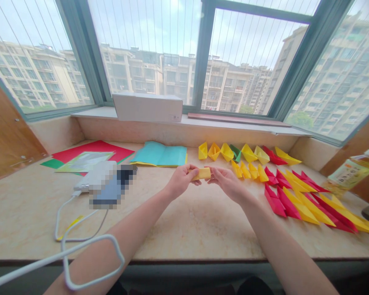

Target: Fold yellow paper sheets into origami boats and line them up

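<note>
Both my hands meet above the middle of the stone counter [184, 221]. My left hand [181, 179] pinches the left end of a small folded yellow paper [202, 173]. My right hand [226, 182] pinches its right end, fingers curled around it. The paper is a narrow folded strip held level, a little above the counter. To the right of my hands lie several folded paper boats in yellow, red and green [246, 153], and closer rows of red and yellow ones [298, 200].
Flat sheets of teal [160, 155], red [95, 148] and green paper lie at the back left. A white power bank with a phone [106, 184] and white cables [80, 246] sit left. A white box [147, 107] stands on the sill. A bottle [352, 172] lies at the right edge.
</note>
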A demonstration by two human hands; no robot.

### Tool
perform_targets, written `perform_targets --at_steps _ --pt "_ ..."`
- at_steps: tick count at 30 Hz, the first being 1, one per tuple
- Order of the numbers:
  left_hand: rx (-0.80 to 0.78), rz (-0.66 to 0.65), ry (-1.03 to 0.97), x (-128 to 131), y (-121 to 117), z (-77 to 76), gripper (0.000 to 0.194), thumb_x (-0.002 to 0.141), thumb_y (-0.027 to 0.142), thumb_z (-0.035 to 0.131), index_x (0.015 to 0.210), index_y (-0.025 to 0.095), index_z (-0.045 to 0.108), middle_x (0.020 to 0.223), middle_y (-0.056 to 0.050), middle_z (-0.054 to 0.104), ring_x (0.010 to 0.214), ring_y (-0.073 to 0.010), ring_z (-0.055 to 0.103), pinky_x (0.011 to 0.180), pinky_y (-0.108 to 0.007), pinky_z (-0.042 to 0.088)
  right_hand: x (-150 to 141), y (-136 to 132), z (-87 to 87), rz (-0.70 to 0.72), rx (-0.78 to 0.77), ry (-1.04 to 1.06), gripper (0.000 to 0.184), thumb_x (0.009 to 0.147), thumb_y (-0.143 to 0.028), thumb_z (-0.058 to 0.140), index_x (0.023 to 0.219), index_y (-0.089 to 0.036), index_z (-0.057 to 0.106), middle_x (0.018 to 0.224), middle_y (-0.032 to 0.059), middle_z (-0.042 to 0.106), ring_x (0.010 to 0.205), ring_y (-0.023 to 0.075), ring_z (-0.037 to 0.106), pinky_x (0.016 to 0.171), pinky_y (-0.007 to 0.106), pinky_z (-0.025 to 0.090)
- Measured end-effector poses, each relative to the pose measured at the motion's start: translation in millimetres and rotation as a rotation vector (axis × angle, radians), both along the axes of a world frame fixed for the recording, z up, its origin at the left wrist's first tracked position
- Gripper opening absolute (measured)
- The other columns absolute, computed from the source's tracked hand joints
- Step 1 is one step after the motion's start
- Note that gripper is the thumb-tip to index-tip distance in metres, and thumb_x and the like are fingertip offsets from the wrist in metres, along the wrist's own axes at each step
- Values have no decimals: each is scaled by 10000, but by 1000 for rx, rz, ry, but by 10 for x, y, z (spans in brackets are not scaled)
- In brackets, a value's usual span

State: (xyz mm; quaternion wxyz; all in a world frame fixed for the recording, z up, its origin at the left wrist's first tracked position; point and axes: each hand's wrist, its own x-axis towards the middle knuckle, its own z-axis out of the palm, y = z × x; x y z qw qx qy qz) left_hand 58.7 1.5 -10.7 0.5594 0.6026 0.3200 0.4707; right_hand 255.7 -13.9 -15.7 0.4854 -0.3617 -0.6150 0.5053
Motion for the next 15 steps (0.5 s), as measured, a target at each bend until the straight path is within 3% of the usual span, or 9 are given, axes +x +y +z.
perform_targets --at_steps 4,7,9,15 --pt "-22 -17 -31 11 -45 10 330 812 374 720 965 108 601 756 -62 718 613 -145 684 643 -273 550 22 -1 23 -136 75 -136 401 816 -489 679 1034 -161 754 813 56 715 701 154 590 709 323 486" --pt "-72 -95 -71 14 -64 16 390 772 379 761 1012 99 634 926 -110 734 693 -135 689 720 -286 563 33 15 28 -221 96 -114 373 779 -476 712 978 -165 764 817 55 721 702 159 589 701 325 479" --pt "-99 -120 -54 18 -63 10 393 784 398 747 1014 91 661 937 -119 733 667 -129 682 696 -280 569 28 20 29 -257 112 -100 384 764 -484 720 963 -159 760 799 55 718 687 159 588 689 325 479" --pt "-54 -125 -72 47 -54 -8 383 828 441 692 988 94 672 834 -104 740 607 -146 686 609 -269 571 -30 -28 49 -224 112 -196 423 821 -557 631 853 -144 719 663 37 670 595 147 587 603 297 472"
